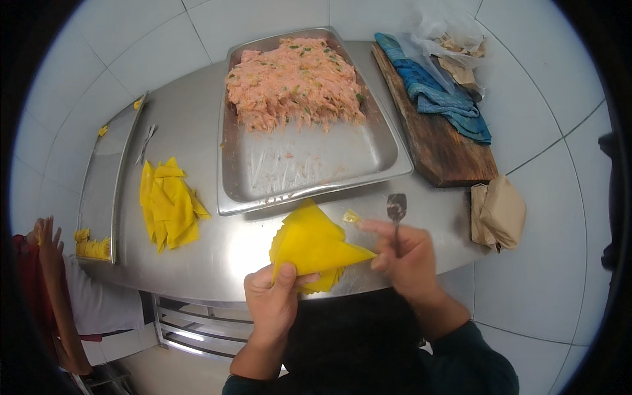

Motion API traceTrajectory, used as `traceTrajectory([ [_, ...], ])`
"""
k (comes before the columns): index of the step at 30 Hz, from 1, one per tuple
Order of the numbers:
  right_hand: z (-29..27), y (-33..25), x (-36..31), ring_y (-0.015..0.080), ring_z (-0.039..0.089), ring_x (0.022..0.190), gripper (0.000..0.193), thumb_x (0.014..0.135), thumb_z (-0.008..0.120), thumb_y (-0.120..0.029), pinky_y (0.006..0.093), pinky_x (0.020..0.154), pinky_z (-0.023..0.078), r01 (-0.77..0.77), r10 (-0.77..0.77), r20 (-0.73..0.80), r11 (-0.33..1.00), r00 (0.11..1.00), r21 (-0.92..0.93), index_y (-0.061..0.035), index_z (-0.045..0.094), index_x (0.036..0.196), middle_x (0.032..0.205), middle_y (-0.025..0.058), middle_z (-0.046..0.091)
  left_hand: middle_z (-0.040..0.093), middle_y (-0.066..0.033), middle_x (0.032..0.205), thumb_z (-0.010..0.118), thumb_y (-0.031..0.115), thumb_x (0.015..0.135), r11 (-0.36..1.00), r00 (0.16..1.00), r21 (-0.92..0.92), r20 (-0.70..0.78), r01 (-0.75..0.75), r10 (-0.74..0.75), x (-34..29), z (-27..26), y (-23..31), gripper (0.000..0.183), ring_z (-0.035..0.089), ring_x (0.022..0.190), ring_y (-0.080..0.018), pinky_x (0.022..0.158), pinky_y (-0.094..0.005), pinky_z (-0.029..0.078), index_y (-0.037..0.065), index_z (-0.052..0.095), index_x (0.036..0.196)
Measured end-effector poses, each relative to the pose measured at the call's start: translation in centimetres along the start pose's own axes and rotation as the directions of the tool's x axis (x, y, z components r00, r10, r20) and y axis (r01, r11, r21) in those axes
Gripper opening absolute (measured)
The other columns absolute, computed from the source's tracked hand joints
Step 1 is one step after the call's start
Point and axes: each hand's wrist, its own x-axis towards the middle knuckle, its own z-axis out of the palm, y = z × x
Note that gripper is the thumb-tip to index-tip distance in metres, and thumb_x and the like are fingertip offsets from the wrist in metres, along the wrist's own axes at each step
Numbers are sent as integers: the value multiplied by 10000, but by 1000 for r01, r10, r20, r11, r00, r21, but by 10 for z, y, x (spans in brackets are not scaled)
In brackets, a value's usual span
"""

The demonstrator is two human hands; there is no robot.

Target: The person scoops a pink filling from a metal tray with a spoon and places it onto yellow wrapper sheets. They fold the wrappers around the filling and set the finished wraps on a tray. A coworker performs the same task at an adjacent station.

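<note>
A stack of thin yellow dough wrappers (309, 240) rests in my left hand (273, 299), thumb on top and fingers underneath. My right hand (409, 260) is closed round a small metal utensil (396, 207) whose dark, smeared head points up; whether it is a spoon or a fork I cannot tell. The thumb of that hand is at the right corner of the top wrapper. By its stretched index finger is a small yellow scrap (351, 216). Beyond my hands stands a deep steel pan (309, 187), its far part heaped with pink minced filling (296, 82) flecked with green.
Left of the pan, more yellow wrappers (170, 207) lie heaped near metal cutlery (146, 145). A long steel tray (108, 178) holds small yellow pieces. To the right are a wooden board (447, 155), blue cloth (428, 92) and brown paper bag (497, 214). A co-worker's hands (47, 240) show far left.
</note>
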Motion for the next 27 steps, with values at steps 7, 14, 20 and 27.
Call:
traceTrajectory([
  [7, 20, 28, -9, 118, 619, 837, 239, 877, 810, -125, 246, 733, 481, 103, -104, -9, 971, 995, 214, 34, 740, 1041, 950, 69, 675, 748, -162, 976, 652, 298, 1008, 997, 996, 46, 62, 69, -72, -4, 11, -1, 370, 742, 843, -207, 806, -322, 599, -65, 717, 1024],
  [14, 9, 14, -6, 138, 646, 814, 164, 872, 794, -77, 251, 714, 499, 161, -157, 98, 986, 983, -31, -2, 769, 1017, 919, 84, 684, 727, -27, 795, 713, 164, 967, 944, 989, 330, 143, -11, -39, -2, 11, 6, 185, 650, 721, -88, 658, -243, 501, -13, 764, 974],
  [20, 14, 14, -8, 125, 618, 744, 220, 857, 807, -71, 245, 657, 485, 383, -361, 128, 854, 924, -353, -4, 765, 1062, 872, 87, 664, 654, 0, 660, 713, 171, 965, 880, 985, 474, 156, -15, -68, 4, -2, 12, 197, 573, 614, -59, 573, -240, 453, -18, 759, 929],
  [27, -21, 4, -3, 84, 603, 818, 255, 965, 706, -129, 227, 717, 485, 104, -132, -131, 975, 983, -199, 31, 715, 1164, 913, 51, 701, 717, -136, 1052, 701, 151, 950, 606, 716, 786, -353, -122, 602, 48, -53, 71, 282, 664, 975, -212, 890, -347, 516, -24, 675, 1171],
])
